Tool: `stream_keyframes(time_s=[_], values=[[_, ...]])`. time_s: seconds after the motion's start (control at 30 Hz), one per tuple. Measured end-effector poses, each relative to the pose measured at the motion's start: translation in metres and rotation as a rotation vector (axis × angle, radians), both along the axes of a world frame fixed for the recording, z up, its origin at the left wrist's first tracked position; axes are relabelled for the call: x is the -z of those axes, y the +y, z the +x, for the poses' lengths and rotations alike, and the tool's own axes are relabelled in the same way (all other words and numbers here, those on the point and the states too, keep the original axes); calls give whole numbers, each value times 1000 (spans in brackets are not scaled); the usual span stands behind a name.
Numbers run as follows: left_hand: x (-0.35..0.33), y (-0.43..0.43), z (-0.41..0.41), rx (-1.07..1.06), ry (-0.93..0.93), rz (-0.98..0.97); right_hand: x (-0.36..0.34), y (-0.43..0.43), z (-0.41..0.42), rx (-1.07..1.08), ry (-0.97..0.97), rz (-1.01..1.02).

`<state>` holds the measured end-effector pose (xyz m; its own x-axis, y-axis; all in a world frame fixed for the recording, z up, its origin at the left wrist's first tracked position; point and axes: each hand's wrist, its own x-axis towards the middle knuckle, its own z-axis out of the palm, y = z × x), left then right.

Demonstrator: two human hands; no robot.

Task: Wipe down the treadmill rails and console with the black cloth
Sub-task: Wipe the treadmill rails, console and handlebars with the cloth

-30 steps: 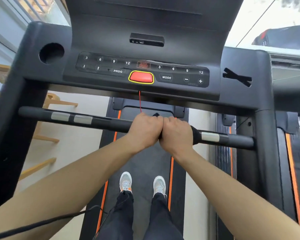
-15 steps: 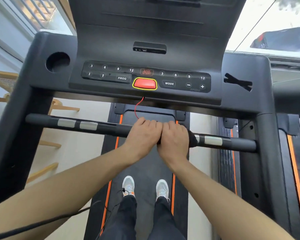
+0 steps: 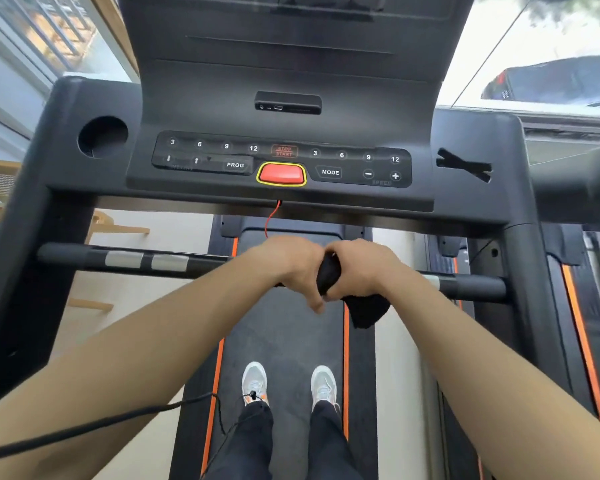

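A black crossbar rail (image 3: 146, 262) with silver sensor patches runs across the treadmill below the console (image 3: 281, 161), which carries numbered buttons and a red stop key. My left hand (image 3: 291, 268) and my right hand (image 3: 364, 268) meet at the middle of the bar, in front of it. Between them is the black cloth (image 3: 368, 311): a bunched part shows between the two hands and a loose corner hangs below my right hand. Both hands have their fingers closed on the cloth. The bar's middle is hidden behind my hands.
A red safety cord (image 3: 272, 216) hangs from under the console. My feet in grey shoes (image 3: 288, 384) stand on the belt (image 3: 284, 334) with orange stripes. Thick black uprights (image 3: 21, 271) flank me. A second treadmill (image 3: 582, 306) is at the right, wooden furniture (image 3: 118, 226) at the left.
My hands have come off the bar and pulled slightly toward me. The cloth, wrapped tight on the rail before, now hangs loose below my right hand. The view has tilted down a little.
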<state>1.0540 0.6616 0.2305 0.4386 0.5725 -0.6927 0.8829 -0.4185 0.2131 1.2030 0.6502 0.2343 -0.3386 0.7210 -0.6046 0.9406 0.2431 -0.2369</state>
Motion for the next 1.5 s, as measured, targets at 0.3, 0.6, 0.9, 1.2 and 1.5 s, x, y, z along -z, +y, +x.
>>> stream_keyframes(time_s=[0.3, 0.6, 0.9, 1.2, 1.5], values=[[4, -6, 3, 74, 62, 136, 37, -41, 5, -25, 51, 525], [-7, 11, 8, 59, 207, -96, 7, 16, -15, -17, 57, -298], [52, -57, -9, 19, -96, 980, 65, -53, -21, 17, 50, 920], [-2, 15, 4, -17, 131, -203, 13, 19, -19, -26, 43, -304], [33, -70, -34, 31, -211, 834, 50, -75, -10, -16, 167, 781]])
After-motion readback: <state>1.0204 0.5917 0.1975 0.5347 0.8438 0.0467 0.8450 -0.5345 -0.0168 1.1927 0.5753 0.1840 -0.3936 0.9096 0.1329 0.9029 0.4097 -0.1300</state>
